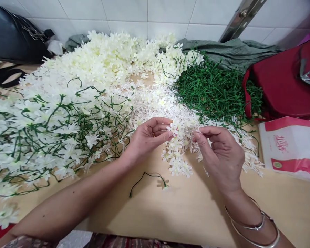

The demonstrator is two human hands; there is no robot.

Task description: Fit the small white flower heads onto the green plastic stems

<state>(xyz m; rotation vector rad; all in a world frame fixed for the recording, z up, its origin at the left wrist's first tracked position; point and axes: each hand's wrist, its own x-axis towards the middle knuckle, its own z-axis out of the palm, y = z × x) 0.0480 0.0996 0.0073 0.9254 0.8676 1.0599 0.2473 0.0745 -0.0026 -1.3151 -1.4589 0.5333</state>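
Observation:
My left hand (148, 136) pinches the top of a strand of small white artificial flowers (177, 151) between thumb and fingers. My right hand (220, 155) grips the same strand from the right side, fingertips at its upper part. The strand hangs down over the tan tabletop (186, 210). A single bare green stem (147, 179) lies on the table just below my hands.
A big heap of finished white flower strands with green stems (62, 120) fills the left. Loose white blossoms (119, 58) pile at the back, bare green stems (214, 89) at right. A red bag (284, 82), a red-and-white packet (291, 148), a black bag (12, 34) and grey cloth (229, 51) ring the table.

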